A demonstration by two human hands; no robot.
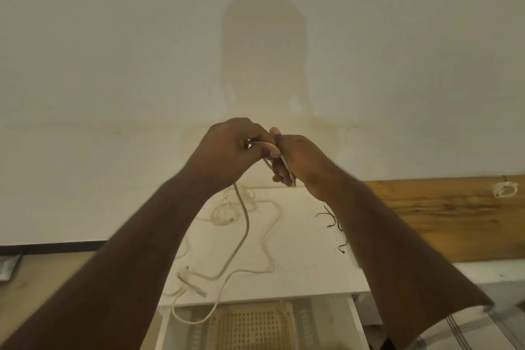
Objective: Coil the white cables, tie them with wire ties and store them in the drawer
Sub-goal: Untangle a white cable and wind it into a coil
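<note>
Both hands are raised in front of the wall, above the white table top (306,250). My left hand (230,148) grips folded turns of a white cable (244,224), whose free length hangs down to the table and trails over its front edge. My right hand (295,159) touches the left and pinches the same cable's strands between its fingers. Other white cables (227,210) lie loose and tangled on the table. Dark wire ties (331,217) lie scattered to the right of them. Below the table edge the drawer (356,318) stands open.
A woven basket (255,327) sits inside the open drawer. A wooden board (443,216) runs along the wall at right, with a small coiled white bundle (504,189) on it. A dark object (8,266) lies at the left edge.
</note>
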